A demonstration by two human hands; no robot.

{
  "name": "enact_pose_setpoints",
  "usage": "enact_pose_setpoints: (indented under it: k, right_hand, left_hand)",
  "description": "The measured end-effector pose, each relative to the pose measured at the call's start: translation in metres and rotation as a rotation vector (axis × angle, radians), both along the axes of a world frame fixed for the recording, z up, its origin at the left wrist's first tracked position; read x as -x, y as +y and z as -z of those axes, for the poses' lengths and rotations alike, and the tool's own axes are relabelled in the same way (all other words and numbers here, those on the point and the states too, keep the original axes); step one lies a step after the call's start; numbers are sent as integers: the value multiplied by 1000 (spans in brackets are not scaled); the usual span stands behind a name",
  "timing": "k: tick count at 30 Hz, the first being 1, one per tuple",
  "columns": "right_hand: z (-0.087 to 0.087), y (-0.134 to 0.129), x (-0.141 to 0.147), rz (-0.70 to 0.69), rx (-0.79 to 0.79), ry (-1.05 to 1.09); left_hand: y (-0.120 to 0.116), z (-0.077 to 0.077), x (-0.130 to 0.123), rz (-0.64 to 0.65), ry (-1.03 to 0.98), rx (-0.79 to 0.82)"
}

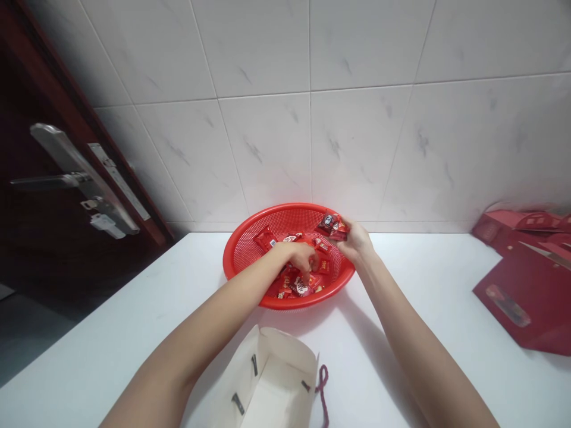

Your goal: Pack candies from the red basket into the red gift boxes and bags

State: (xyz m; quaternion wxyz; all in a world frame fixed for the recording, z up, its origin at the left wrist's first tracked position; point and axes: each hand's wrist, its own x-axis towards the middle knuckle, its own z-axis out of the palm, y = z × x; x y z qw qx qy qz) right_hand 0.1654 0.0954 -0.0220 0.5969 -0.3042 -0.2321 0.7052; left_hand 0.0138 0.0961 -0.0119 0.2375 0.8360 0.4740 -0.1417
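Observation:
A red plastic basket with a mesh wall stands near the tiled wall and holds several small red snack packets. Down among them is my left hand, its fingers bent together; whatever lies between the fingertips is hard to make out. Over the basket's right rim, my right hand is closed around a few dark red and red snack packets. Closer to me, an open box with a white inside has dark fasteners in its walls and a purple cord at its right side.
At the right of the white table lie dark red folded paper boxes, with more red boxes behind. White wall tiles close off the back. A dark wooden door with a metal handle is at the left.

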Motion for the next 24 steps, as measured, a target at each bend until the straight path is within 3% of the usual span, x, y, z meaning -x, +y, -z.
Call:
enact_pose_setpoints:
  k: [11, 16, 20, 24]
  right_hand:
    - [-7, -6, 3, 9, 54, -1]
    - [-5, -4, 1, 6, 41, 2]
    - [-5, -4, -1, -27, 31, 6]
    - [-11, -9, 0, -21, 48, 9]
  left_hand:
    - [-9, 4, -13, -13, 165, 20]
    - [-7, -2, -3, 17, 56, -30]
    - [-3, -10, 8, -72, -68, -155]
    - [2, -14, 15, -110, -225, -179]
